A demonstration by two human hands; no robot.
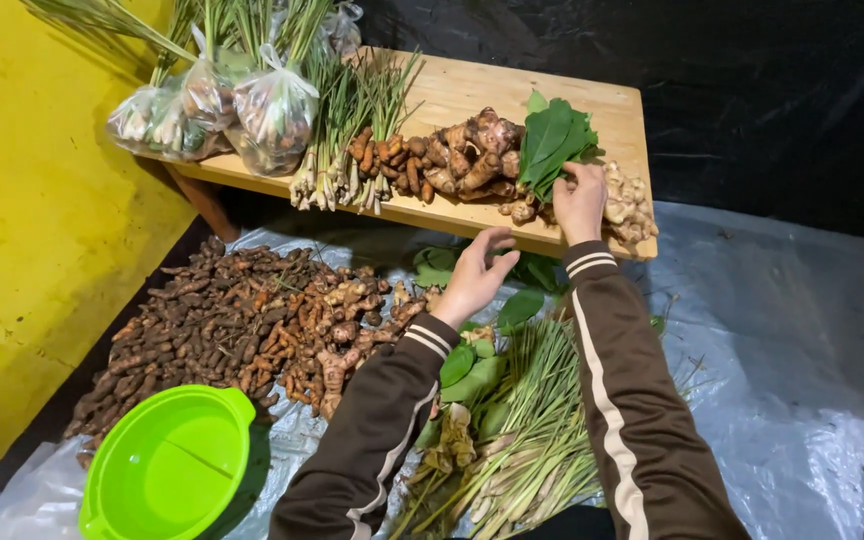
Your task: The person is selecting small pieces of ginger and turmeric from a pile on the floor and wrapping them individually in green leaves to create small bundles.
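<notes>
My right hand (580, 203) rests on the stem end of a bunch of green leaves (554, 140) lying on the low wooden table (472, 85), fingers curled around it. My left hand (474, 278) hovers open just below the table's front edge, above more green leaves (522, 305) on the floor; it holds nothing. Beside the leaf bunch lie knobbly galangal and ginger roots (472, 160) and pale ginger (630, 208). Both arms wear brown sleeves with white stripes.
Lemongrass stalks (352, 150) and tied plastic bags (242, 105) sit on the table's left. On the plastic floor sheet (782, 340) lie a heap of dark and orange turmeric roots (242, 325), lemongrass (532, 440), and a bright green basin (167, 465). A yellow wall (32, 200) stands left.
</notes>
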